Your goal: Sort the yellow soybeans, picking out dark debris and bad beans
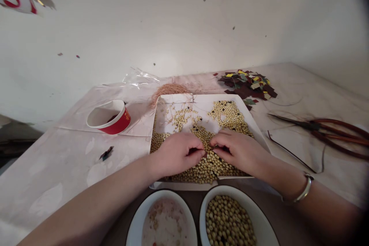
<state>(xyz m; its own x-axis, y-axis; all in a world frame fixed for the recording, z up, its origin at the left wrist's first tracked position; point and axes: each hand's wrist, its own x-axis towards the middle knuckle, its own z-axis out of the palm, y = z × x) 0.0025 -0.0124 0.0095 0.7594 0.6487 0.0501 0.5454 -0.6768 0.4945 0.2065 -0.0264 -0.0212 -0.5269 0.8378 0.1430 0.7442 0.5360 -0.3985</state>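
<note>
Both of my hands meet over a shallow white box [256, 127] holding many small yellowish beads [201, 173]. My left hand [178, 153] pinches thumb and forefinger together, with a small dark reddish scrap [205, 154] at the fingertips. Opposite it, my right hand [239, 150] is also closed in a pinch, its fingertips a little apart from the left ones. Whatever the right fingers hold is too small to make out. A few dark beads are mixed among the yellowish ones. A silvery bangle [307, 188] circles my right wrist.
In front stand a bowl of larger beads [227, 215] and a bowl with a stained bottom [167, 219]. A red paper cup [117, 123] is at left. Behind the box lie orange-brown threads [170, 89] and coloured scraps [248, 84]. Scissors [317, 126] rest at right.
</note>
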